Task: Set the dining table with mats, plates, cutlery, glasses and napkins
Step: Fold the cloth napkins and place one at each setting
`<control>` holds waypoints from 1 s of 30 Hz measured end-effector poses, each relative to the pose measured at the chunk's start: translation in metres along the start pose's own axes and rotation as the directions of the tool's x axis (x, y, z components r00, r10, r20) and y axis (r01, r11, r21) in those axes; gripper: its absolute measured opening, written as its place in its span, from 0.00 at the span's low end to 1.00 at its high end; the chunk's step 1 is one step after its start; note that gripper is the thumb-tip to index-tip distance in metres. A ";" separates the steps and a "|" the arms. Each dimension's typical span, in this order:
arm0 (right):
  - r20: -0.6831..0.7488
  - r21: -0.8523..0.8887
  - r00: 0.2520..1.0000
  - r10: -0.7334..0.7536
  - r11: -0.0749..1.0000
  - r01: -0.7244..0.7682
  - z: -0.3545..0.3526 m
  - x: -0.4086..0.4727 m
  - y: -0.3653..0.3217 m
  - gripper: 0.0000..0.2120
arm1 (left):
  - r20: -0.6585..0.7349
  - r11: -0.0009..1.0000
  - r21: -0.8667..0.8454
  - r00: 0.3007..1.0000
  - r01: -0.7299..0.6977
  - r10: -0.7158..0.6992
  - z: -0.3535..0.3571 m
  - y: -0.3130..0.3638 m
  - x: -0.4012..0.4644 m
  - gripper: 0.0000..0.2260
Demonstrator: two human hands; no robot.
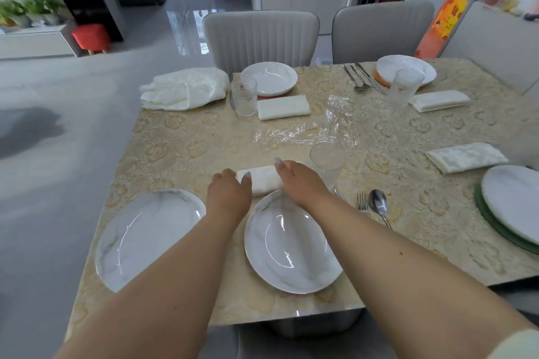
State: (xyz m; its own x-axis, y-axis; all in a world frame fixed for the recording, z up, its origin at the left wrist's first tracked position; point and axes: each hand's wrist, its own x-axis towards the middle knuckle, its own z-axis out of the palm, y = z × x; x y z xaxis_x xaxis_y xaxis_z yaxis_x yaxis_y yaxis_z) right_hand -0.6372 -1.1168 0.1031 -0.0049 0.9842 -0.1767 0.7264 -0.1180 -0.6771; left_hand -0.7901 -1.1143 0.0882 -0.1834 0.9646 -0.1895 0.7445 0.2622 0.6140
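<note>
A folded white napkin [262,181] lies just beyond the near marbled plate [291,245]. My left hand [229,194] holds its left end, thumb on top. My right hand [297,181] rests on its right end with fingers extended. A glass [326,159] stands right of the napkin, with a fork [362,202] and spoon [378,204] nearer me on the right. A second marbled plate [145,236] sits at the near left. Far settings hold a plate [269,77], glass [244,96] and napkin [283,107].
Crumpled clear plastic wrap [306,131] lies mid-table. A bundle of white cloth [183,87] sits at the far left corner. At the right are a plate on a green mat [513,204], a napkin [466,156], another plate [407,68], glass [405,87], napkin [440,100], cutlery [360,77]. Two grey chairs [262,35] stand behind.
</note>
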 end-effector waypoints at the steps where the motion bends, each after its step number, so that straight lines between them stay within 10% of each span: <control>1: -0.011 0.027 1.000 0.010 1.000 -0.010 -0.001 -0.004 -0.001 0.22 | 0.006 1.000 -0.021 1.000 -0.011 0.011 -0.002 -0.001 -0.003 0.23; 30: -0.054 0.246 0.991 -0.122 0.960 0.132 0.038 -0.048 -0.154 0.27 | -0.055 0.879 -0.470 0.992 0.076 -0.116 -0.161 -0.062 -0.084 0.12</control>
State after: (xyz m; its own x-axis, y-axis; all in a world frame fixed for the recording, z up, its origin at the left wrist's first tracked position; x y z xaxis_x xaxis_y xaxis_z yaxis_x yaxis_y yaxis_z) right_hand -0.7751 -1.1509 0.1885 -0.0567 0.9969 -0.0539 0.5281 -0.0159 -0.8490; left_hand -0.9242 -1.2073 0.1900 -0.3035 0.9279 -0.2165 0.3392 0.3175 0.8855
